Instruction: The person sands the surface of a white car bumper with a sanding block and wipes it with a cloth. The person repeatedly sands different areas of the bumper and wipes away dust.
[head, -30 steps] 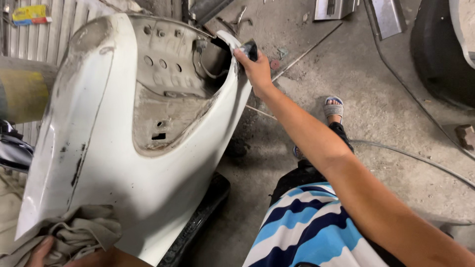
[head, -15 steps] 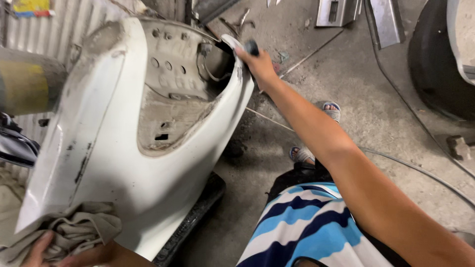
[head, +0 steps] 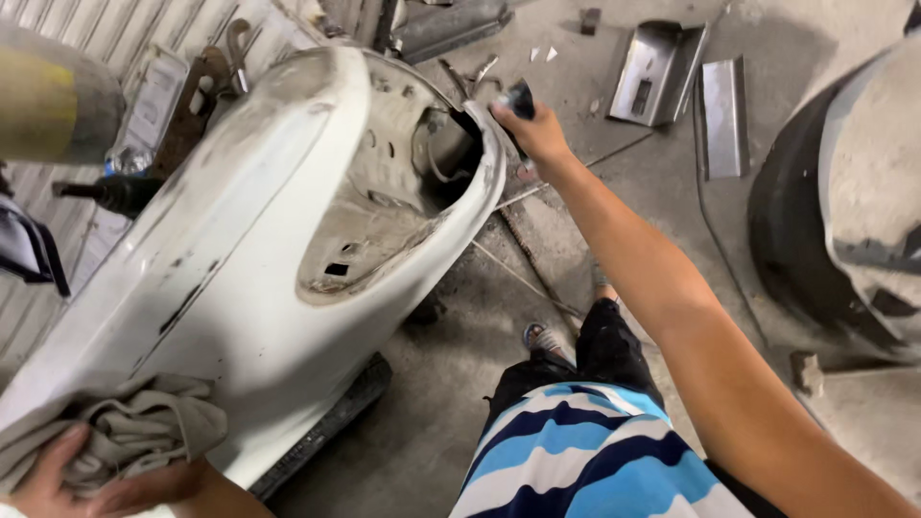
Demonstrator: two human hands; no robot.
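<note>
Gripping a dark pad (head: 521, 97), the right hand (head: 539, 134) presses the white scooter panel's (head: 269, 240) rim.

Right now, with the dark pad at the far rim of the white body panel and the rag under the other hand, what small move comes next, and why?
Probably draw the right hand and its dark pad back along the rim of the white panel. It sits at the far tip, and the rim nearer the person looks scuffed and dusty. The left hand on the grey rag steadies the near end.
</note>
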